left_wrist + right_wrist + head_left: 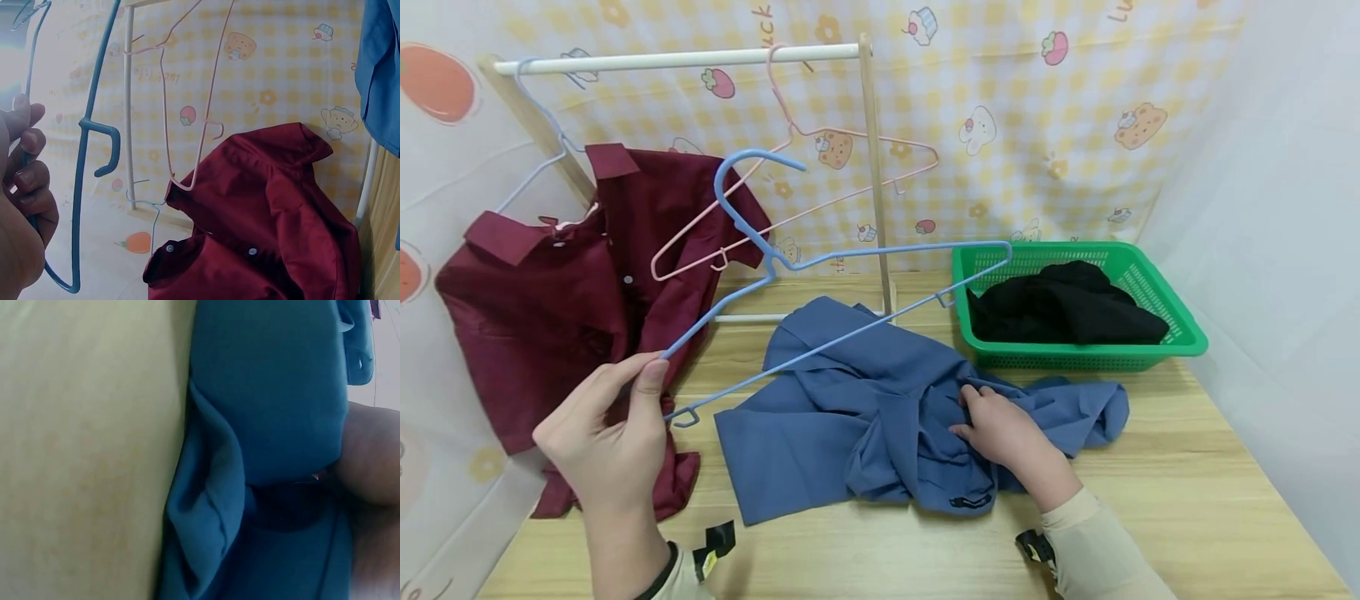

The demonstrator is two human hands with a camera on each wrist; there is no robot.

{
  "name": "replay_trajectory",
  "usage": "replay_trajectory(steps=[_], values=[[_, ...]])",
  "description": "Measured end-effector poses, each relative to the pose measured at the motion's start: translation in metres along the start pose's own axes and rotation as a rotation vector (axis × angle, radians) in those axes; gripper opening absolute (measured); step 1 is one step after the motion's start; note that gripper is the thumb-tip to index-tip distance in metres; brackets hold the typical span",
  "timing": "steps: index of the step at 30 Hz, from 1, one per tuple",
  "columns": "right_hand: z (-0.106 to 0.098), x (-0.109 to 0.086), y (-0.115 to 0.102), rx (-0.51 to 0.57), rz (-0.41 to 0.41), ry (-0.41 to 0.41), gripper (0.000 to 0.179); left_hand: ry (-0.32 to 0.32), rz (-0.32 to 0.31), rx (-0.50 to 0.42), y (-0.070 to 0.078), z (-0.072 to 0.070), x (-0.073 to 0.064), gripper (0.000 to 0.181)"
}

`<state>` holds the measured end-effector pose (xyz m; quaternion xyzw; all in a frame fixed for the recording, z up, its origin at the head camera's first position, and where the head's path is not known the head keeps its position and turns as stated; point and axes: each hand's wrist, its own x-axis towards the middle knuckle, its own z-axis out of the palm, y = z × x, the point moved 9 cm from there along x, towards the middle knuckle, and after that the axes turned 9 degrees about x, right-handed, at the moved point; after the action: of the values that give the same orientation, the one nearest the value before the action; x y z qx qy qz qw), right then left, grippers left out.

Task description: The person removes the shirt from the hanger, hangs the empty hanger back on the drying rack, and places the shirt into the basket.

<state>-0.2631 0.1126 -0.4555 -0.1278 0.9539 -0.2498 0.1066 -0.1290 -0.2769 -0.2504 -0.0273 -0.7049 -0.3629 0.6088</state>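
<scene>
A light blue clothes hanger (880, 250) is pinched near its left end between the thumb and fingers of my left hand (613, 429). It is held up at a slant, hook on top, with nothing on it. In the left wrist view the hanger (80, 187) runs past the left hand (25, 187). A crumpled blue shirt (805, 450) lies on the table below. My right hand (1000, 425) grips folds of this shirt right of its middle, the fingertips partly hidden in cloth. In the right wrist view the blue cloth (269, 381) covers most of that hand (372, 456).
A rack with a white rail (700, 60) stands at the back left. From it hang a maroon shirt (647, 225) on a blue hanger and a bare pink hanger (850, 133). A green basket (1075, 357) holds black cloth (1067, 304) at the back right.
</scene>
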Motion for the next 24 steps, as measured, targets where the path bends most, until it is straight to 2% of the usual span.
replay_trajectory(steps=[5, 10, 14, 18, 21, 24], values=[[-0.005, 0.000, -0.001, -0.002, 0.036, -0.001, 0.036, -0.008, -0.007, 0.052, -0.003, 0.001, 0.001, 0.015], [-0.026, -0.009, -0.016, -0.091, 0.023, -0.025, 0.050, -0.012, -0.008, 0.106, -0.006, -0.001, 0.006, 0.017], [-0.059, -0.011, -0.032, -0.160, 0.016, -0.047, 0.059, -0.030, -0.012, 0.130, -0.009, -0.002, 0.012, 0.018], [-0.102, -0.005, -0.047, -0.210, 0.013, -0.027, 0.059, -0.071, 0.013, 0.161, -0.011, -0.005, 0.021, 0.019], [-0.132, 0.005, -0.060, -0.228, 0.003, 0.000, 0.050, -0.128, 0.042, 0.196, -0.010, -0.008, 0.029, 0.019], [-0.155, 0.025, -0.074, -0.226, -0.017, 0.022, 0.043, -0.184, 0.049, 0.237, -0.007, -0.014, 0.038, 0.021]])
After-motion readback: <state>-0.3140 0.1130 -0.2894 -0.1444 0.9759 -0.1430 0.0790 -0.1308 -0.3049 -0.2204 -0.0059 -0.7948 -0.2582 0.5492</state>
